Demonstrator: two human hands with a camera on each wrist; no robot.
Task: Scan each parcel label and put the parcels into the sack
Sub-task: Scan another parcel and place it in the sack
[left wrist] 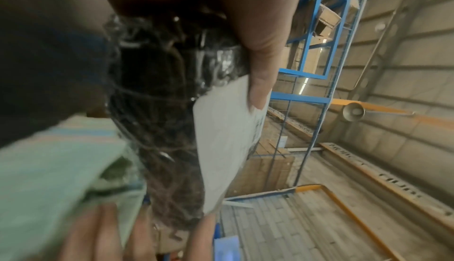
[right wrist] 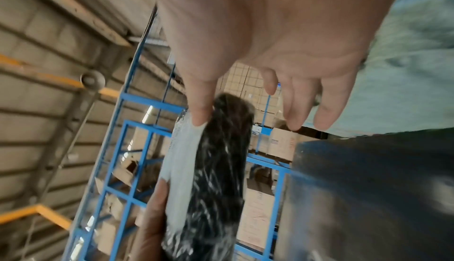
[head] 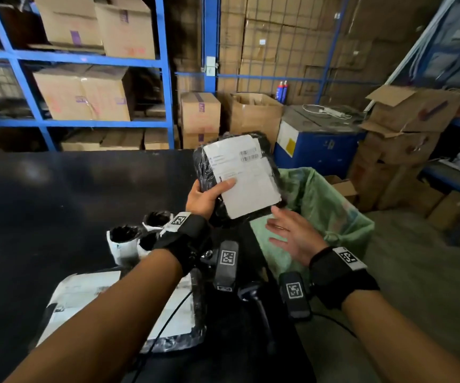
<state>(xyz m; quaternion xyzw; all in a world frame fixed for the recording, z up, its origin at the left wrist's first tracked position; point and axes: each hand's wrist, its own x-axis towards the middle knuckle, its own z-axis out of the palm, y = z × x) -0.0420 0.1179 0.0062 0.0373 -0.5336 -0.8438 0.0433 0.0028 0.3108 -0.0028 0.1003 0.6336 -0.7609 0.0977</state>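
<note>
On the near desk (head: pixel 29 203) a labelled parcel (head: pixel 90 294) lies flat, not yet handled. Above it the left hand (head: pixel 204 197) grips a black-wrapped parcel (head: pixel 237 172), thumb on its white label (head: pixel 246 175), long axis running away from the person. The right hand (head: pixel 292 236) hovers just below, fingers (right wrist: pixel 290 98) spread, holding nothing. Beyond and right gapes the green sack (head: pixel 328 214), nearer the right hand.

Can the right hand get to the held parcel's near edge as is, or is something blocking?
Probably yes. The right hand is open just below the parcel, which the left hand holds above the green sack; nothing lies between.
</note>
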